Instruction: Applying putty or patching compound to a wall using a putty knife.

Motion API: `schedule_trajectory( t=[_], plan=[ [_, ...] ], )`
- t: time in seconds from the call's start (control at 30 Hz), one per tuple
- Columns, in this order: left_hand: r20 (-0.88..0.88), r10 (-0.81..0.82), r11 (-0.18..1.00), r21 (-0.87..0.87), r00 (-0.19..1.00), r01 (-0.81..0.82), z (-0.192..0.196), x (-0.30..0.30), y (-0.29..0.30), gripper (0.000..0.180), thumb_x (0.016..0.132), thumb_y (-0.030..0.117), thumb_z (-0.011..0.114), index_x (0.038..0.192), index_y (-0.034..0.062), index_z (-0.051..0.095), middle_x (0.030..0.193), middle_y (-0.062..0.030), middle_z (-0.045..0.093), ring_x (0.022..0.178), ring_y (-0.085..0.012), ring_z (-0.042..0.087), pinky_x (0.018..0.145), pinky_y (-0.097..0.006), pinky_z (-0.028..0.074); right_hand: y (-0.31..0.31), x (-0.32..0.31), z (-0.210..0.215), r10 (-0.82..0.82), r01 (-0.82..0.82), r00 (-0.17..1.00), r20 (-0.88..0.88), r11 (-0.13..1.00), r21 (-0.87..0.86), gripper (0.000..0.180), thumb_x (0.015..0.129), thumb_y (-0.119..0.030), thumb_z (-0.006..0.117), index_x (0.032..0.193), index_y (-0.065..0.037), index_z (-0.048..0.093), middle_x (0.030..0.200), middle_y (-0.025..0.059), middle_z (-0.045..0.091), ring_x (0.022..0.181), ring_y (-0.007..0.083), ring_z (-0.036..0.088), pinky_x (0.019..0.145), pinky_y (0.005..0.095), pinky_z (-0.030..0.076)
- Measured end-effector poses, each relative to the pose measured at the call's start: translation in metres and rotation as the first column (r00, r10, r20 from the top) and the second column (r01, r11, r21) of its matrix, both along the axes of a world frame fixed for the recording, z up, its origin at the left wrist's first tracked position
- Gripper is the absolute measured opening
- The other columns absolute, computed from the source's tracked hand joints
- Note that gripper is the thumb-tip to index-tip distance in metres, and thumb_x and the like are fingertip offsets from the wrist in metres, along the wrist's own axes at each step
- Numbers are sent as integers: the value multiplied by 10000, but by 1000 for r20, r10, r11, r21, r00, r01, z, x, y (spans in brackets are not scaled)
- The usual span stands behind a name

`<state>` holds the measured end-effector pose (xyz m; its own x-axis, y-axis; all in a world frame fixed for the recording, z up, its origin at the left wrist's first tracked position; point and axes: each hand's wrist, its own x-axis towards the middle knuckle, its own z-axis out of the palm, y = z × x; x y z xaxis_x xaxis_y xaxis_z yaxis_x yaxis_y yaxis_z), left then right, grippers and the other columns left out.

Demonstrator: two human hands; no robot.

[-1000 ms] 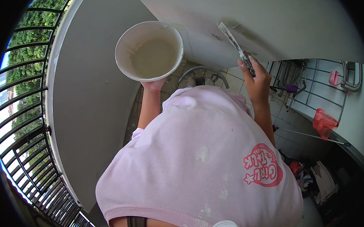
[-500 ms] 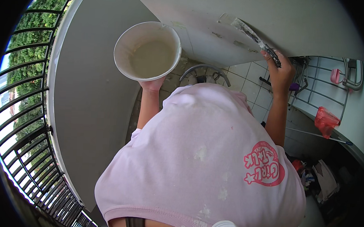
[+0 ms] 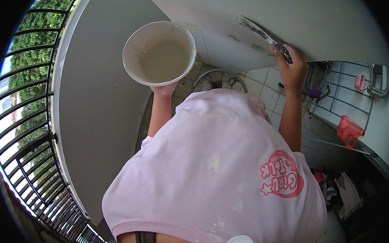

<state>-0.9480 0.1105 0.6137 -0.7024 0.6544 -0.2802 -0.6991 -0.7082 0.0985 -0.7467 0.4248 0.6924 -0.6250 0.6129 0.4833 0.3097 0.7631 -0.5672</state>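
Observation:
My left hand (image 3: 163, 89) holds a round white bucket (image 3: 159, 52) from below, raised in front of me; pale creamy paste lies in its bottom. My right hand (image 3: 292, 67) grips the dark handle of a flat putty knife (image 3: 261, 35). Its smeared blade lies against the white wall (image 3: 316, 22) above me, pointing up and to the left. Small grey patches of paste mark the wall just below the blade. My pink shirt (image 3: 218, 179), spotted with white, fills the lower middle of the view.
A black metal railing (image 3: 25, 127) curves along the left with green trees beyond. A grey parapet wall (image 3: 95, 100) stands beside it. Below lie a tiled floor (image 3: 265, 87), a round metal stand (image 3: 220, 77), a red bag (image 3: 349, 130) and a heap of clutter (image 3: 343, 193).
My right hand has carried the putty knife to the right along the wall and laid its blade flatter. The bucket has stayed almost still in my left hand.

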Motion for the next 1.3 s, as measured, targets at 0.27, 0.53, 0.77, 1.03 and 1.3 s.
schedule_trajectory(
  t=[0.27,0.53,0.77,1.03,1.3],
  plan=[
    [34,30,1000,2,999,-30,-14,-3,-10,560,946,554,506,1345,162,502,1319,-89,506,1183,-301,444,975,-503,319,9,31,-1,-71,69,997,36,996,49,310,828,-259,830,922,19,731,842,132,735,758,266,716,691,348,546],
    [-45,46,998,-29,998,-47,-25,5,-18,575,970,495,541,1419,140,482,1412,-116,501,1305,-314,451,1044,-530,391,11,86,26,20,-18,1000,4,973,-228,315,813,-236,858,918,26,718,815,82,702,714,142,630,681,294,504],
    [-158,85,996,21,984,-83,-24,-4,4,560,972,478,547,1409,131,495,1399,-115,516,1287,-303,474,1028,-519,415,11,96,35,45,-31,998,52,967,-253,293,783,-186,868,905,28,709,821,77,693,723,154,628,685,303,500],
    [-262,69,997,-9,963,-73,-17,-4,9,539,975,454,556,1396,119,513,1382,-115,538,1263,-289,505,1007,-505,447,12,66,-16,3,6,997,80,994,-109,293,786,-187,858,938,20,716,894,116,715,795,250,671,735,355,518],
    [-361,75,994,-44,930,-98,-7,2,-1,519,978,430,564,1383,107,530,1365,-115,559,1240,-274,536,986,-490,479,15,59,-20,-118,118,993,9,993,20,318,800,-207,858,936,36,706,883,136,723,764,262,682,705,358,530]
  ],
)
